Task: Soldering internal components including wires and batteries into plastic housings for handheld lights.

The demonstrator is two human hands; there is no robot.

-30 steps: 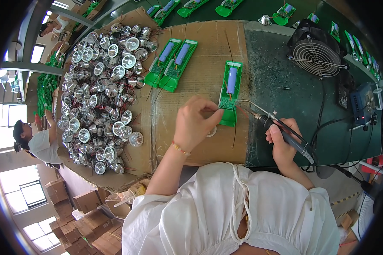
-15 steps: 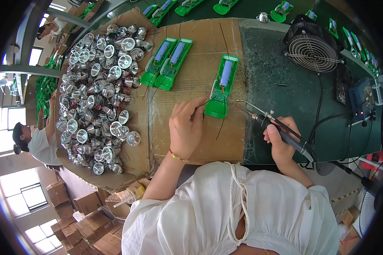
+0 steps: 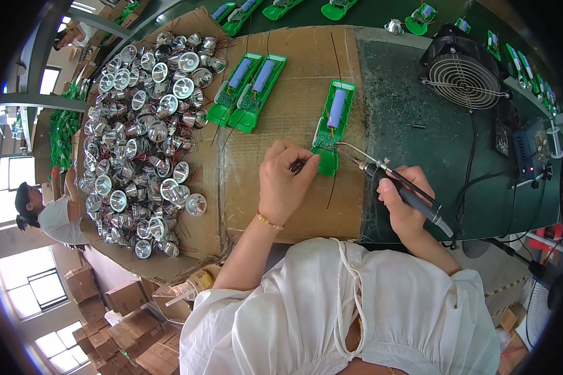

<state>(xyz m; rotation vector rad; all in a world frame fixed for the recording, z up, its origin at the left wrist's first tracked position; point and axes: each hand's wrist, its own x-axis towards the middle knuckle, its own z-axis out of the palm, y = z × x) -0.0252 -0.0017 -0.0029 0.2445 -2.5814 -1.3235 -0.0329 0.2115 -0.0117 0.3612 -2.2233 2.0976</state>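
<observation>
My right hand (image 3: 410,203) grips a soldering iron (image 3: 424,206) with a thin curved metal tube fixed along it. The iron's tip and the tube's end reach the small circuit board (image 3: 325,141) in an open green housing (image 3: 327,164). A purple battery cell (image 3: 337,109) lies in that housing's far part, with orange-red wires running to the board. At the housing's left edge, my left hand (image 3: 284,178) has its thumb and fingers pinched on a dark wire (image 3: 298,166), mostly hidden by the fingers. Another dark wire sticks out past each end of the housing.
Two similar green housings (image 3: 250,100) lie left on the cardboard (image 3: 294,212). Beyond them is a big heap of silvery reflector cups (image 3: 141,134). A caged fan (image 3: 461,78) and a blue control box (image 3: 524,153) stand at right. A person (image 3: 53,212) is at far left.
My left hand has shifted right, closer to the circuit board. The iron's tip has moved slightly left onto the board's edge. The green housing sits slightly further right.
</observation>
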